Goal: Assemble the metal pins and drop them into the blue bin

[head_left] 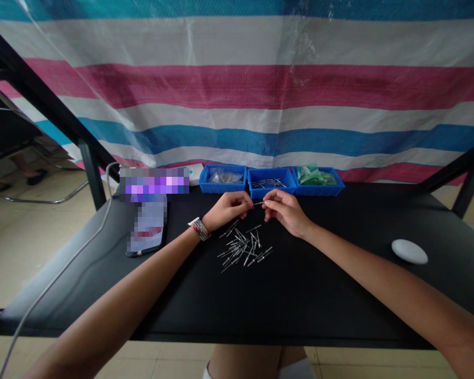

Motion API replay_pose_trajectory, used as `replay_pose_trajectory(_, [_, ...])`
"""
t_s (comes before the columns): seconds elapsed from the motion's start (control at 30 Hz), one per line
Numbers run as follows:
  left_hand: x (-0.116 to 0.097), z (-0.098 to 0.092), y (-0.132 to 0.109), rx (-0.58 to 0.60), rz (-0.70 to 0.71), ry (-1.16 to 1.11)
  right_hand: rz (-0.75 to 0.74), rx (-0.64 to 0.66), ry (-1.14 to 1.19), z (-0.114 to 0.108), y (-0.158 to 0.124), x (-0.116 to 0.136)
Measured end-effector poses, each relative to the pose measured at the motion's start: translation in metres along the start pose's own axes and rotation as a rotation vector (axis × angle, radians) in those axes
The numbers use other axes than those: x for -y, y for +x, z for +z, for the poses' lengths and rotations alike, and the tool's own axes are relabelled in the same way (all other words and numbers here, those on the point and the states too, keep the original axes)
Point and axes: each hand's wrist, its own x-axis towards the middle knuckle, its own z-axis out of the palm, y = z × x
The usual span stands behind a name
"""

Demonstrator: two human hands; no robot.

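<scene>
My left hand [232, 205], a woven band at its wrist, is closed with its fingertips at the left end of a thin silver pop rivet [258, 203]. The other end is pinched by my right hand [283, 209], between thumb and fingers. The rivet lies roughly level, just in front of the middle blue bin [271, 192]. Below my hands, a loose pile of pop rivets [243, 247] is spread on the black table [300, 300]. More rivets lie inside the middle bin.
A left blue bin [223, 187] holds clear plastic bags; a right blue bin [319, 191] holds green packaging. A phone [148, 226] lies at left, near a pale cable [69, 258]. A white oval object [410, 251] sits at right. Striped sheeting [237, 84] hangs behind.
</scene>
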Motion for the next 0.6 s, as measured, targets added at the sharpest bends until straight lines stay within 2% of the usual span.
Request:
replay_pose_trajectory(0.27, [-0.0018,-0.0011,-0.0002,0.013,0.012,0.114,0.003,-0.003,0.003,0.0004,-0.0007,0.0009])
replay_pose_trajectory(0.6, [0.0046,0.0003,0.0001,0.0,0.001,-0.015,-0.012,-0.035,-0.011,0.0007,0.0013,-0.0034])
